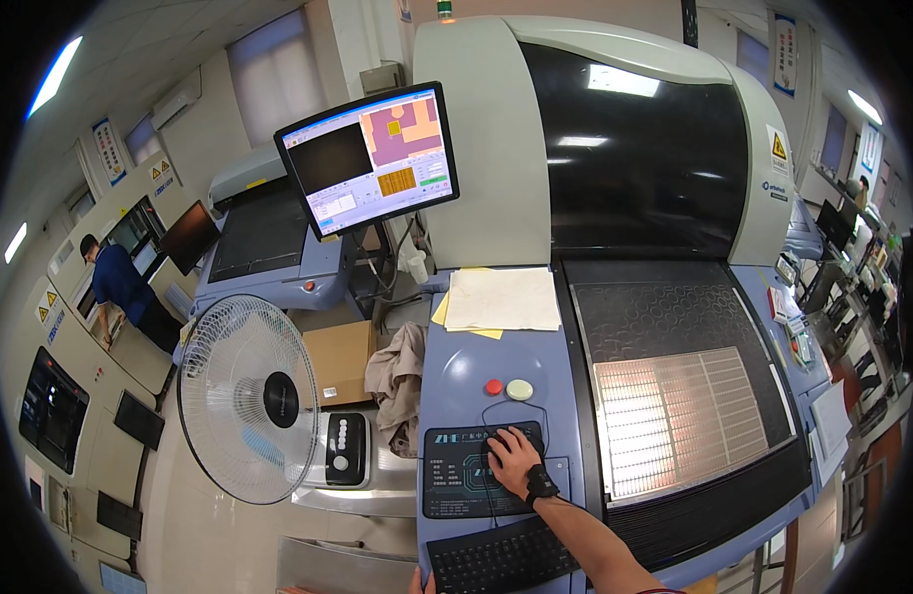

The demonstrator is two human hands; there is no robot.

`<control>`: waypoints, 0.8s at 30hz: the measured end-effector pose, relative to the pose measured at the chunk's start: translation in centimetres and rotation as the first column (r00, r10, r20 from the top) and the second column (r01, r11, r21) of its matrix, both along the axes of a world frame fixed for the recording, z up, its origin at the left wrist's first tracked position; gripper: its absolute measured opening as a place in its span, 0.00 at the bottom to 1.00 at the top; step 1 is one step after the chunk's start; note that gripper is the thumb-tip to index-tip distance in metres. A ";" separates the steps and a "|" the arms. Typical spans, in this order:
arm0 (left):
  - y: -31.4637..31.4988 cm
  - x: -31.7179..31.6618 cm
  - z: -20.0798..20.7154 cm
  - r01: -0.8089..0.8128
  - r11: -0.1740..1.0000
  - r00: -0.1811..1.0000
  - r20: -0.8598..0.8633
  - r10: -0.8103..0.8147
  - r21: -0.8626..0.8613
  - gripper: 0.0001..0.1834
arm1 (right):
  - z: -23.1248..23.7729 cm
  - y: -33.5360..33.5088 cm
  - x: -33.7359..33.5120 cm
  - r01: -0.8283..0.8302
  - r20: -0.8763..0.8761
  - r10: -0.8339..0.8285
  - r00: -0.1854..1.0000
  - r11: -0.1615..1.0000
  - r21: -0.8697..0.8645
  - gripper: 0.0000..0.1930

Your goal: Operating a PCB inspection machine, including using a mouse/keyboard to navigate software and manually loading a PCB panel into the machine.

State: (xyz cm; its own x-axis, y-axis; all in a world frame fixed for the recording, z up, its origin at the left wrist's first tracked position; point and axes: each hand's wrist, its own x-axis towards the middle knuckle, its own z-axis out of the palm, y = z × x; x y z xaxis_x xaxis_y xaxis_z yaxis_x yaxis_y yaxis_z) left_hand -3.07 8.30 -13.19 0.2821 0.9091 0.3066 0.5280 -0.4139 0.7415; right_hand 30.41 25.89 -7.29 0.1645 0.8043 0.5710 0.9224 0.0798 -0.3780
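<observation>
The right hand (pixel 514 458) lies palm-down on a computer mouse (pixel 500 445), fingers curled loosely over it so that most of the mouse is hidden; a dark watch sits on the wrist just behind. The mouse rests on a dark mouse pad (pixel 456 485) on the blue console of a large machine (pixel 496 346), straight ahead of the person and a little above the black keyboard (pixel 496 556), which lies nearer the body along the console's lower edge. The forearm runs in from the lower right, so the hand's long axis points up and to the left, toward the red button (pixel 493 387) and the pale round button (pixel 519 390) just beyond the pad. The mouse cable loops away toward these buttons. Only a sliver of the left hand (pixel 415 582) shows at the bottom edge, left of the keyboard; whether it is open or closed cannot be told, and it appears to hold nothing. The right hand is plainly the nearer one. The tilted monitor (pixel 369 158) stands well above and to the left.
</observation>
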 end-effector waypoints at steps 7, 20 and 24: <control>0.0 0.2 -0.3 -0.032 0.999 0.999 0.017 0.031 0.020 0.29 | 0.1 0.0 -0.1 -0.004 -0.013 0.004 1.000 1.000 0.006 0.15; -0.2 -0.6 -1.1 -0.001 1.000 1.000 -0.027 0.000 -0.025 0.31 | -0.1 -0.1 -0.2 0.009 0.002 -0.009 1.000 1.000 -0.004 0.15; -0.2 -0.6 -0.3 0.012 0.999 0.999 -0.053 -0.014 -0.043 0.30 | -0.2 -0.1 -0.1 0.014 -0.002 -0.014 1.000 1.000 -0.002 0.15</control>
